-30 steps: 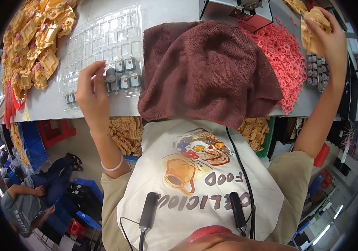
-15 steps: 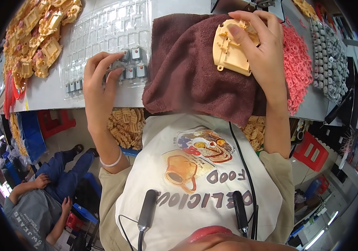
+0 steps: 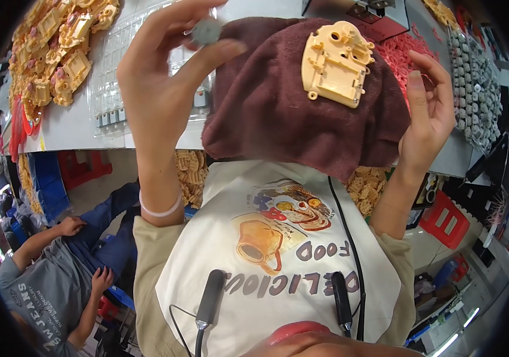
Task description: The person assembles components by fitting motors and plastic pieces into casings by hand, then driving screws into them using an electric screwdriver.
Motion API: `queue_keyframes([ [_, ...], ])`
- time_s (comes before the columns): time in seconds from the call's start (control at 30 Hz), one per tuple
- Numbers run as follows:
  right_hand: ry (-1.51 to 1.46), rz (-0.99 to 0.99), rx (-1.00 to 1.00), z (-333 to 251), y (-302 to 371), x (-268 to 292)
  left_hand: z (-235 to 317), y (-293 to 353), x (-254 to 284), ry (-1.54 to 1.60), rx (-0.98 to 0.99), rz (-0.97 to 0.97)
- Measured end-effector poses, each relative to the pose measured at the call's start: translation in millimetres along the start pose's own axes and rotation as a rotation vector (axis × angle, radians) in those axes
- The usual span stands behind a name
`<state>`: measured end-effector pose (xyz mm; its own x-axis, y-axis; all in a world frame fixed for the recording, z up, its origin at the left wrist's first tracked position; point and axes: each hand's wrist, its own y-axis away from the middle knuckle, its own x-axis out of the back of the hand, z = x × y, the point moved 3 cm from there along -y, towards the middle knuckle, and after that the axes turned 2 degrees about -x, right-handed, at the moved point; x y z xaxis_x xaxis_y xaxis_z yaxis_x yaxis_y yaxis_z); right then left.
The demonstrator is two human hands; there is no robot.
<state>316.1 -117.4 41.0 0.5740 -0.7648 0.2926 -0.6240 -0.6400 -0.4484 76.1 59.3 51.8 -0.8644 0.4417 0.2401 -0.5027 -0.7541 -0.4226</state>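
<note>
A small grey part (image 3: 205,31), roughly block-shaped, is pinched between the thumb and fingers of my left hand (image 3: 162,77), raised above the clear plastic tray (image 3: 111,65). More grey parts (image 3: 108,117) stand in the tray's lower pockets, some hidden behind my left hand. On the folded brown towel (image 3: 266,113) lies a yellow plastic housing (image 3: 334,65), its ribbed, hollow side facing up, untouched. My right hand (image 3: 430,113) is at the towel's right edge beside a pile of pink plastic pieces (image 3: 394,53). Its thumb and index finger are apart, and nothing shows between them.
Yellow housings (image 3: 58,47) are heaped at the far left. Bagged grey parts (image 3: 474,89) lie at the right, and a metal device (image 3: 364,21) stands at the back. Under the table edge are yellow parts (image 3: 366,189). Another person (image 3: 70,268) sits at lower left.
My left hand has lifted a grey part out of the tray and moved up. My right hand has let go of the yellow housing and shifted right toward the pink pieces.
</note>
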Motion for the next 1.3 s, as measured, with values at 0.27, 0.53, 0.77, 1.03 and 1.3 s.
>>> queue_keyframes([
  [0.27, -0.039, 0.008, -0.094, 6, 19, 20, 20, -35, -80, 0.284, 0.342, -0.402],
  [0.53, 0.013, 0.004, -0.085, 11, 26, 35, 34, -43, -110, -0.115, -0.054, -0.498],
  [0.77, 0.017, 0.006, -0.103, 20, 29, 42, 18, -30, -112, -0.243, -0.673, -0.242],
  [1.03, 0.062, 0.070, -0.146, 26, 22, 59, 28, -17, -115, -0.652, -0.586, -0.217],
  [1.3, 0.155, 0.096, -0.109, 50, -4, 85, 1, -8, -124, -0.351, -0.478, 0.051],
])
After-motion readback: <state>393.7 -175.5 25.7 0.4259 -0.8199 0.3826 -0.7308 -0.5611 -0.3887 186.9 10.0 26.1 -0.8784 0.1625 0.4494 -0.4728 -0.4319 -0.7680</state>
